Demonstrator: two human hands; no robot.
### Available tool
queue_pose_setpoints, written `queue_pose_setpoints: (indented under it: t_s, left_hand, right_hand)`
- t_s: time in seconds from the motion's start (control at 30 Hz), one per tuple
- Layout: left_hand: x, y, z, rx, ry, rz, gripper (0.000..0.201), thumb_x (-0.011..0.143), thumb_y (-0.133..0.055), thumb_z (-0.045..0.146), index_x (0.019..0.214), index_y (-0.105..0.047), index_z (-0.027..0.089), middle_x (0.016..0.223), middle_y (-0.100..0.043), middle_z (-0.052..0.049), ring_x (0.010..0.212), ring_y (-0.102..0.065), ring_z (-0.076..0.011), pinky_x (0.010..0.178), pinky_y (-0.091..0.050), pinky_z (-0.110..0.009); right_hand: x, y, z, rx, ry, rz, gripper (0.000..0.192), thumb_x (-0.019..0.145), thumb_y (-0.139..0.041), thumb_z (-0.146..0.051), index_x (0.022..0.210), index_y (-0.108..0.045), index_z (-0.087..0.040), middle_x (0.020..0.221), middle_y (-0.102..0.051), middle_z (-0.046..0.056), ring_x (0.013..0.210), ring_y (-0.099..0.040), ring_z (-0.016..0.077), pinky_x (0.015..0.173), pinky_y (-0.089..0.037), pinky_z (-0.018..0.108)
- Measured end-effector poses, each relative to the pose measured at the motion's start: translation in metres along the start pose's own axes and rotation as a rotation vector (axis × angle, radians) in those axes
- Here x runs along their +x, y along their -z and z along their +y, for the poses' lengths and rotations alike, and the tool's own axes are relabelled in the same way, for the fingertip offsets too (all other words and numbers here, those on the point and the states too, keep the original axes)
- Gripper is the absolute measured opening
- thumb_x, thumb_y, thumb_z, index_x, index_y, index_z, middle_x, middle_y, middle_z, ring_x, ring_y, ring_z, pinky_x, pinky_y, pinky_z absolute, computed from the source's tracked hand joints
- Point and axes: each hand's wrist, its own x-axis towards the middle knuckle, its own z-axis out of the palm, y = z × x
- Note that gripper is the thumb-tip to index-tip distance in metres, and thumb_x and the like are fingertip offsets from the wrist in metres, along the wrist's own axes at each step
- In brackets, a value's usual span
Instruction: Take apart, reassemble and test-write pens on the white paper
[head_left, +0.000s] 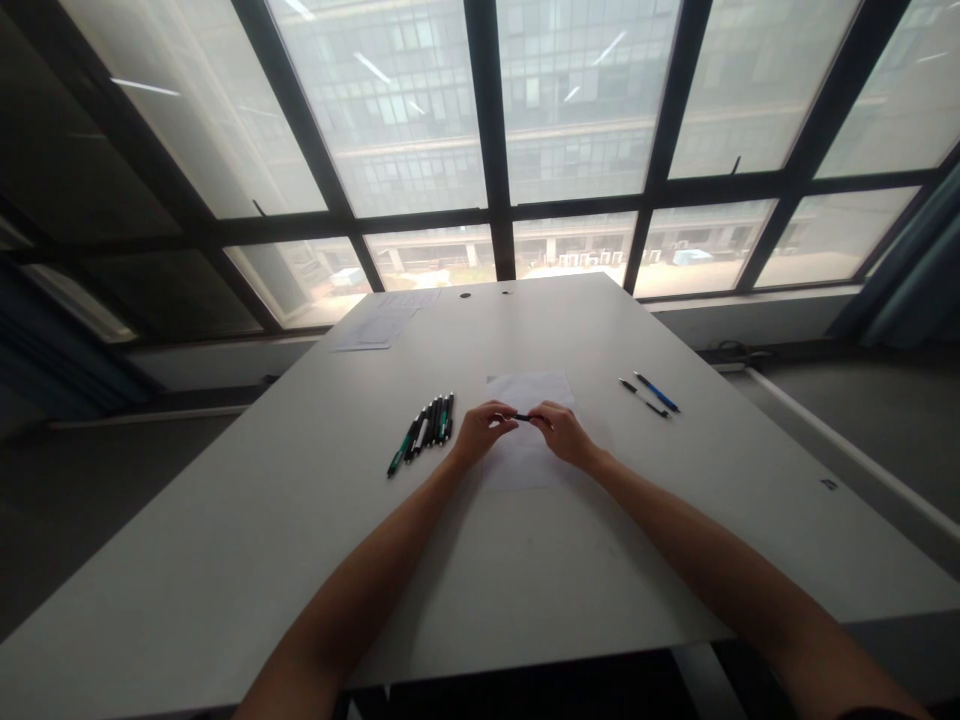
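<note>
Both hands (525,430) pinch one pen (523,417) mid-table (300,520).

Matt white table (300,520), paper sheet (529,390).

Table: a large white table (315,520), running from the near edge out toward the window wall.
Centre: 1 white sheet of paper (529,390) lies flat.
Left of the sheet: a row of dark pens (427,425), side by side and touching, some with green grips; the exact count is hard to tell.
Right of the sheet: 2 pens well apart from the row, a black pen (643,398) and a blue pen (657,391) just beside it.
Far left corner: more white papers (382,325).
Far edge: 2 small dark round spots (466,295).
</note>
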Motion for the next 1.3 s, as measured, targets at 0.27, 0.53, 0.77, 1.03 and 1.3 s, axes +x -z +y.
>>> queue_pose_setpoints:
  t_s: [0.27,0.53,0.77,1.03,1.3]
  left_hand:
    - [0.0009,-0.0013,0.0024,0.121,0.046,0.079,0.027,0.076,-0.075,0.039,0.089,-0.072,0.016,0.082,-0.072,-0.005,0.074,-0.067,-0.0162,0.069,-0.056,-0.028]
    - [0.0009,-0.0008,0.0002,0.157,0.076,0.045,0.023,0.077,-0.074,0.037,0.086,-0.072,0.016,0.083,-0.073,-0.005,0.075,-0.066,-0.0161,0.071,-0.054,-0.029]
    - [0.0028,-0.0030,0.0042,0.150,0.099,0.030,0.033,0.076,-0.073,0.040,0.100,-0.066,0.017,0.089,-0.070,-0.004,0.082,-0.065,-0.0165,0.069,-0.052,-0.026]
    - [0.0009,-0.0037,0.0056,0.234,0.041,0.025,0.026,0.079,-0.071,0.039,0.093,-0.066,0.018,0.087,-0.069,-0.003,0.078,-0.062,-0.0142,0.064,-0.048,-0.023]
    - [0.0019,-0.0059,0.0044,0.344,0.015,-0.022,0.020,0.088,-0.061,0.037,0.085,-0.067,0.018,0.080,-0.066,-0.002,0.074,-0.059,-0.0139,0.065,-0.045,-0.025]
  right_hand:
    - [-0.0002,-0.0002,-0.0012,0.001,0.004,-0.014,0.014,0.094,-0.055,-0.021,0.093,-0.069,-0.020,0.085,-0.065,0.006,0.080,-0.059,0.0182,0.075,-0.046,0.030]
    - [-0.0001,0.0010,0.0006,-0.033,0.007,-0.009,0.013,0.094,-0.056,-0.019,0.092,-0.069,-0.019,0.085,-0.064,0.006,0.081,-0.058,0.0181,0.076,-0.046,0.030]
    - [-0.0005,-0.0003,0.0017,-0.035,0.012,-0.014,0.015,0.095,-0.055,-0.023,0.094,-0.069,-0.019,0.087,-0.065,0.007,0.084,-0.059,0.0189,0.078,-0.046,0.031]
    - [-0.0004,-0.0003,0.0037,-0.057,0.013,-0.025,0.013,0.094,-0.055,-0.020,0.094,-0.068,-0.019,0.087,-0.064,0.007,0.083,-0.058,0.0190,0.078,-0.046,0.031]
    - [0.0005,0.0002,0.0027,-0.085,0.009,-0.022,0.012,0.093,-0.056,-0.018,0.093,-0.069,-0.018,0.086,-0.065,0.007,0.083,-0.058,0.0193,0.078,-0.046,0.032]
